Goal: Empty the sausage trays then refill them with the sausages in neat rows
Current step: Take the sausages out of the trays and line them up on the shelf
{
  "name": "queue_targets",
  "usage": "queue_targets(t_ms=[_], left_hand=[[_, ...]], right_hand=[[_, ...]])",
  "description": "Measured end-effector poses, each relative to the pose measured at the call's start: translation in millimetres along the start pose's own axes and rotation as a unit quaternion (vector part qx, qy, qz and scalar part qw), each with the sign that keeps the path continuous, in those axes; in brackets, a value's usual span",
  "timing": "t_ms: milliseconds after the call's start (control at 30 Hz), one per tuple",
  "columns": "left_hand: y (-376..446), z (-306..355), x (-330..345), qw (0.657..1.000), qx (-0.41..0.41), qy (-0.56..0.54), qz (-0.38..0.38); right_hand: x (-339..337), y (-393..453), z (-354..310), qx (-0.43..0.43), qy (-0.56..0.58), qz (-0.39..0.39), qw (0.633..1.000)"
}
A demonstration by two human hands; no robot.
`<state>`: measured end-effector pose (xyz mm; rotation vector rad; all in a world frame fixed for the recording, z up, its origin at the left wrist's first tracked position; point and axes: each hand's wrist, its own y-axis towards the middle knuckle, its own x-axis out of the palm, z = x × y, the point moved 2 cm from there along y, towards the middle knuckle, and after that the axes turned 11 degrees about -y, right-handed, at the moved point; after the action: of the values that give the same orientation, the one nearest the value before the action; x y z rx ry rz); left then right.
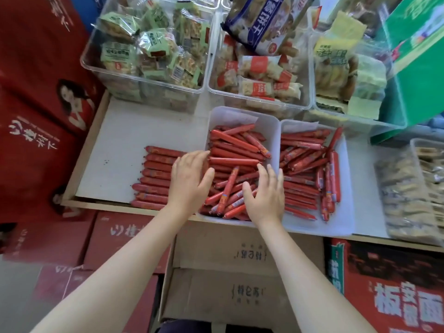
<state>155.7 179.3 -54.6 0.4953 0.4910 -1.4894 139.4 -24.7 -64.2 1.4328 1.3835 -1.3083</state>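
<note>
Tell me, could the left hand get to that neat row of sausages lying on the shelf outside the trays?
Probably yes. The left hand rests at the near tray's left edge, right beside the row of sausages on the shelf liner, with nothing lying between them.

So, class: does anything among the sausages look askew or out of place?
Yes. In the left tray one sausage lies across the others. In the right tray several upright sausages cross the rows. The sausage row on the shelf looks neat.
</note>
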Motion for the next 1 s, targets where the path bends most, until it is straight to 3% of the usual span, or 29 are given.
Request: queue_targets(t_ms=[100,167,267,400,467,633,700,1000], left_hand=[[-47,32,46,0.999,0.047,0.013,-0.017],[-71,48,79,0.998,0.048,0.021,-0.043],[-92,69,125,0.988,0.068,0.071,-0.118],[-101,81,157,0.968,0.071,0.159,-0.181],[-101,79,158,0.964,0.069,0.179,-0.183],[-100,81,158,0.964,0.044,0.184,-0.188],[-99,83,156,0.966,0.034,0.177,-0.188],[-100,85,156,0.969,0.020,0.164,-0.185]], right_hand=[[-18,1,16,0.009,0.242,-0.040,0.970],[-37,-1,38,0.012,0.304,-0.028,0.952],[-59,0,88,0.005,0.219,0.047,0.975],[-59,12,159,0.096,0.146,-0.056,0.983],[-57,25,177,0.090,0.102,-0.073,0.988],[-36,56,171,-0.048,-0.035,-0.130,0.990],[-26,61,165,-0.039,-0.084,-0.144,0.985],[-20,63,162,0.009,-0.083,-0.110,0.990]])
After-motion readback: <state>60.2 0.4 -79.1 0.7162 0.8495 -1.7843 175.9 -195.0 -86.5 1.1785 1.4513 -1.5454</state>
